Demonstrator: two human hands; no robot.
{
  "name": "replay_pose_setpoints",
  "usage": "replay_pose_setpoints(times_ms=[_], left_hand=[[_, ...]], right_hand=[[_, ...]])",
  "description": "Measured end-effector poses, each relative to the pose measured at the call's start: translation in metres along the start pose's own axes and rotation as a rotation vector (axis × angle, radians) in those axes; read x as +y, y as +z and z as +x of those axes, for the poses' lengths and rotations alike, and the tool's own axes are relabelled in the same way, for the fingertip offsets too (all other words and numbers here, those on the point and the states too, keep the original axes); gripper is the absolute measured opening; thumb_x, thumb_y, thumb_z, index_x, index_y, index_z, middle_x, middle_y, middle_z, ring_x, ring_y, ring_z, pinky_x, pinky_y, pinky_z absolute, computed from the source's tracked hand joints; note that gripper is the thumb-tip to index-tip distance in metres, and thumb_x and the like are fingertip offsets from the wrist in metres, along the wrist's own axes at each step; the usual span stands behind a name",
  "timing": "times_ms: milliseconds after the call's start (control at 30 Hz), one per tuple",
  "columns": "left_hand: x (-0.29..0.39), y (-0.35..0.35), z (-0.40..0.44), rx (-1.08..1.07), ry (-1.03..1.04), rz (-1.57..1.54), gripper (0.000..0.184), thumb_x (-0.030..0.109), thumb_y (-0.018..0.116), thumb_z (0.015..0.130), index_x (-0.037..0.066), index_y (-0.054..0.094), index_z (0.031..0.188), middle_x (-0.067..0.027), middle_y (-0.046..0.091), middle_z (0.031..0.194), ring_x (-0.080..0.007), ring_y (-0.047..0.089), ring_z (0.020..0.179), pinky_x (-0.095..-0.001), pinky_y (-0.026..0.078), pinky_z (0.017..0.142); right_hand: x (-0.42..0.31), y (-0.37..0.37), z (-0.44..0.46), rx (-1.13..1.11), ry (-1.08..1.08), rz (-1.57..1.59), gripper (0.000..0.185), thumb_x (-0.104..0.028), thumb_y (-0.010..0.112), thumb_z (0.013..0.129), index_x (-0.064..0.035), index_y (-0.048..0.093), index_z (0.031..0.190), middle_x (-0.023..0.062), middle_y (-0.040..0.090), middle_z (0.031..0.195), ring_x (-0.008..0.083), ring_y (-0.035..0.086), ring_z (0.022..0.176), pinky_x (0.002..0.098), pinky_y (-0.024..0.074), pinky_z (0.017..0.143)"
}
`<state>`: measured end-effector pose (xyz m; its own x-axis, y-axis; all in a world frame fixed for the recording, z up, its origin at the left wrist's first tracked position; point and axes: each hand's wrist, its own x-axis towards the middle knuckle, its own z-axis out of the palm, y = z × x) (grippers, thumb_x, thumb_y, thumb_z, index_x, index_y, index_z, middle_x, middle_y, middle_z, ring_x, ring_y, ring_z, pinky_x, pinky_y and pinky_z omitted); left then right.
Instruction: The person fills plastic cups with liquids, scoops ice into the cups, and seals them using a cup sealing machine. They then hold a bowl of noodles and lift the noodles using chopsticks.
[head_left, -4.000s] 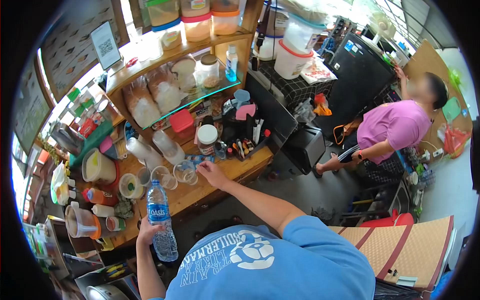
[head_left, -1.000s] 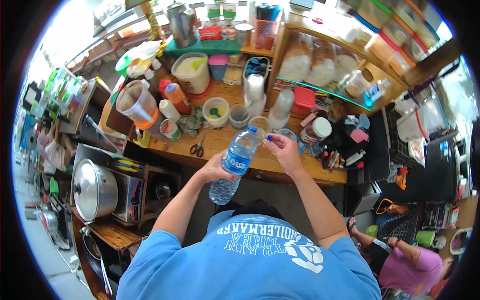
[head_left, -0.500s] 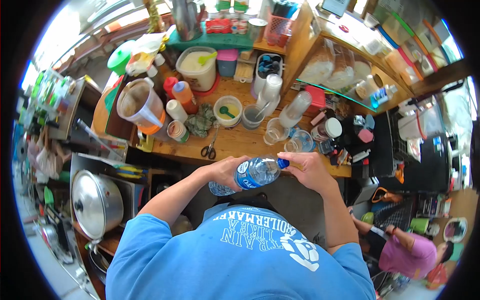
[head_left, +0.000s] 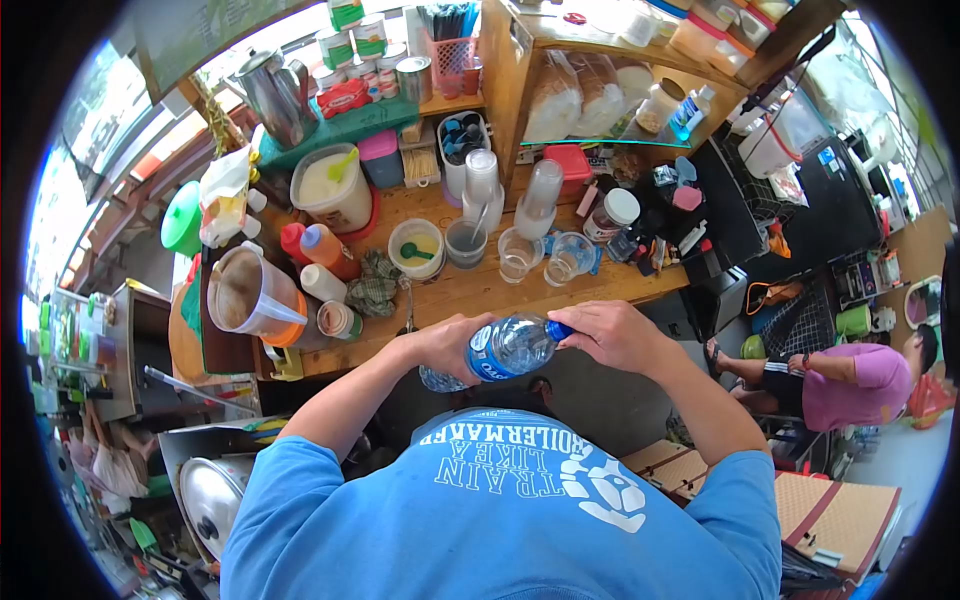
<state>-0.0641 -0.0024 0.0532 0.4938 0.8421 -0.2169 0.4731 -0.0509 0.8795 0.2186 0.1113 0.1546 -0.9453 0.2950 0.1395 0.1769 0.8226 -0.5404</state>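
My left hand [head_left: 447,347] is wrapped around the body of a clear plastic water bottle [head_left: 510,345] with a blue label. The bottle is tilted sideways in front of my shirt, its neck to the right. At that end, the fingers of my right hand [head_left: 615,337] are closed on the blue bottle cap [head_left: 558,330], which sits on the neck. Just beyond the bottle, two clear plastic cups [head_left: 517,257] stand on the wooden counter [head_left: 450,300]. Scissors [head_left: 407,312] lie near my left hand, partly hidden.
Along the counter stand a white tub [head_left: 416,262] with a green scoop, a grey cup [head_left: 466,246] with a spoon, sauce bottles [head_left: 330,250], a blender jug [head_left: 250,295] and stacked cups [head_left: 541,195]. A lidded pot [head_left: 212,500] is at lower left. A person in pink [head_left: 860,385] sits at right.
My view has turned, so the counter appears shifted left. Both hands still hold the bottle; my right fingers have curled further over the cap. My left hand now covers part of the scissors.
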Motion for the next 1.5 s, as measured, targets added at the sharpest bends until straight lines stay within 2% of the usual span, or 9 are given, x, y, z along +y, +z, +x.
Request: replay_pose_setpoints(times_ms=[233, 333, 567, 633, 767, 1033, 1133, 1367, 1500], left_hand=[[0.002, -0.007, -0.012, -0.050, 0.035, 0.054, 0.096, 0.028, 0.093, 0.059, 0.002, 0.049, 0.139, -0.0187, 0.071, 0.117, -0.0333, 0.069, 0.109, -0.0406, 0.053, 0.099], [0.007, -0.010, -0.017, -0.060, 0.027, 0.034, 0.095, 0.028, 0.093, 0.058, 0.002, 0.049, 0.139, -0.0186, 0.071, 0.116, -0.0330, 0.069, 0.109, -0.0406, 0.053, 0.099], [0.006, -0.013, -0.023, -0.022, 0.051, 0.030, 0.094, 0.027, 0.093, 0.057, 0.002, 0.050, 0.138, -0.0182, 0.071, 0.115, -0.0319, 0.069, 0.108, -0.0399, 0.054, 0.098], [0.008, -0.015, -0.023, -0.002, 0.074, 0.012, 0.094, 0.027, 0.093, 0.057, 0.002, 0.050, 0.137, -0.0177, 0.071, 0.114, -0.0317, 0.070, 0.106, -0.0396, 0.054, 0.097], [0.008, -0.016, -0.024, -0.003, 0.072, -0.004, 0.095, 0.027, 0.093, 0.057, 0.002, 0.050, 0.138, -0.0174, 0.072, 0.113, -0.0317, 0.070, 0.105, -0.0394, 0.054, 0.097], [0.004, -0.013, -0.017, 0.010, 0.048, -0.001, 0.099, 0.025, 0.093, 0.055, 0.002, 0.048, 0.140, -0.0190, 0.071, 0.116, -0.0333, 0.069, 0.108, -0.0410, 0.052, 0.100], [0.004, -0.013, -0.017, 0.056, 0.030, -0.002, 0.098, 0.026, 0.093, 0.056, 0.003, 0.048, 0.140, -0.0182, 0.071, 0.115, -0.0328, 0.069, 0.107, -0.0411, 0.053, 0.098], [0.006, -0.011, -0.011, 0.175, 0.041, -0.021, 0.094, 0.020, 0.089, 0.060, 0.004, 0.046, 0.142, -0.0196, 0.070, 0.116, -0.0349, 0.069, 0.109, -0.0421, 0.052, 0.098], [-0.028, 0.013, -0.003, 0.421, 0.024, -0.057, 0.095, 0.023, 0.092, 0.059, 0.005, 0.047, 0.141, -0.0175, 0.070, 0.117, -0.0304, 0.069, 0.109, -0.0409, 0.053, 0.096]], right_hand=[[-0.008, -0.012, 0.008, -0.112, -0.269, -0.033, 0.038, 0.002, 0.069, 0.079, -0.0053, 0.071, 0.117, 0.0142, 0.071, 0.120, 0.0316, 0.068, 0.111, 0.0408, 0.0551, 0.100], [-0.012, -0.017, 0.014, -0.143, -0.345, -0.055, 0.033, -0.004, 0.065, 0.084, -0.0083, 0.072, 0.116, 0.0115, 0.071, 0.122, 0.0307, 0.067, 0.114, 0.0409, 0.0521, 0.106], [-0.018, -0.028, 0.027, -0.172, -0.356, -0.060, 0.035, 0.000, 0.064, 0.081, -0.0090, 0.073, 0.114, 0.0120, 0.071, 0.123, 0.0306, 0.067, 0.117, 0.0415, 0.0509, 0.108], [-0.019, -0.031, 0.029, -0.178, -0.345, -0.037, 0.046, 0.007, 0.066, 0.071, -0.0085, 0.073, 0.114, 0.0128, 0.071, 0.123, 0.0326, 0.066, 0.119, 0.0431, 0.0520, 0.107], [-0.015, -0.030, 0.028, -0.155, -0.339, -0.026, 0.041, 0.004, 0.070, 0.075, -0.0089, 0.073, 0.114, 0.0122, 0.071, 0.123, 0.0318, 0.067, 0.117, 0.0417, 0.0526, 0.106], [-0.012, -0.022, 0.028, -0.156, -0.208, -0.097, 0.037, -0.027, 0.074, 0.087, -0.0044, 0.067, 0.116, 0.0126, 0.073, 0.099, 0.0293, 0.071, 0.094, 0.0422, 0.0561, 0.081], [-0.021, -0.016, 0.030, -0.140, -0.028, -0.167, 0.037, -0.027, 0.074, 0.087, 0.0001, 0.066, 0.110, 0.0159, 0.070, 0.095, 0.0331, 0.069, 0.087, 0.0420, 0.0548, 0.077], [0.016, 0.004, 0.058, -0.051, -0.327, -0.383, 0.028, -0.030, 0.070, 0.089, -0.0031, 0.062, 0.091, 0.0133, 0.066, 0.079, 0.0322, 0.065, 0.072, 0.0417, 0.0521, 0.069], [0.001, 0.037, 0.096, 0.240, 0.143, -0.407, 0.033, -0.033, 0.065, 0.087, -0.0088, 0.064, 0.065, 0.0119, 0.065, 0.063, 0.0325, 0.067, 0.058, 0.0426, 0.0520, 0.057]])
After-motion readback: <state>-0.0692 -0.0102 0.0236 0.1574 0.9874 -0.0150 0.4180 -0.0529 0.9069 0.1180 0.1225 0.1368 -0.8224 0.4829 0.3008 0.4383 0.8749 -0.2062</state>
